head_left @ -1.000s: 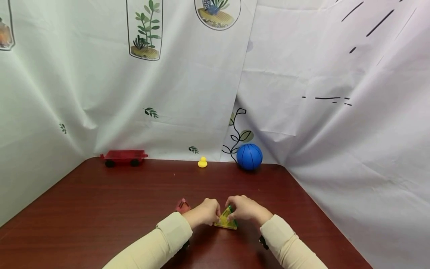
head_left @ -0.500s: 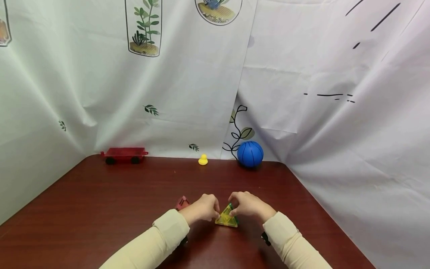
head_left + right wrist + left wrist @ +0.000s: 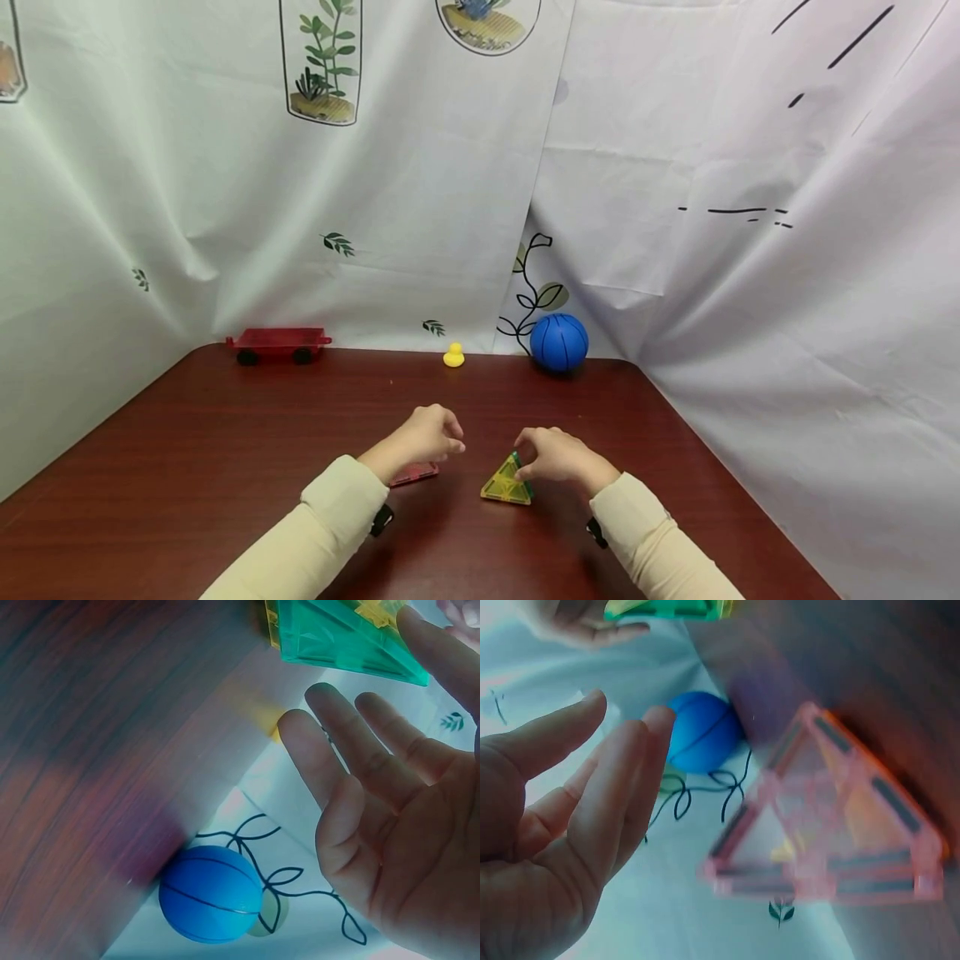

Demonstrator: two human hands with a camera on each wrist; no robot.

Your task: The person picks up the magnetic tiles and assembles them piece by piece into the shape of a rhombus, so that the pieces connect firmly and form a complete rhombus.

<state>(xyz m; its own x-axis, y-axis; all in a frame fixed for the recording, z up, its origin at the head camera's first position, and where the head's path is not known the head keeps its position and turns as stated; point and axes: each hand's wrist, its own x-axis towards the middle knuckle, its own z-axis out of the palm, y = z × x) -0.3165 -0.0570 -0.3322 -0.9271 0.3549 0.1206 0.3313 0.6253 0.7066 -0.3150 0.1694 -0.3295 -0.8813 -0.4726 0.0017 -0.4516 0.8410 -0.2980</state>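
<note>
A translucent yellow triangular magnetic tile (image 3: 507, 485) leans on the table, joined to a green tile (image 3: 349, 641) behind it. My right hand (image 3: 562, 457) is beside this pair, with its thumb at the tiles and its fingers apart from them in the right wrist view. Whether the thumb touches cannot be told. My left hand (image 3: 420, 435) is held up over a red triangular magnetic tile (image 3: 817, 874), with nothing in its loosely bent fingers. Behind the red tile, an orange edge (image 3: 922, 810) shows. In the head view, the left hand and wrist partly hide the red tile.
At the back of the brown table (image 3: 360, 392) stand a red wheeled toy base (image 3: 279, 339) on the left, a yellow rubber duck (image 3: 453, 356) and a blue ball (image 3: 558, 342). A white printed cloth (image 3: 420, 192) hangs behind and along the sides.
My left hand has moved away from the yellow tile, left toward the red tile. The right hand stays beside the yellow and green tiles, which stand about where they were.
</note>
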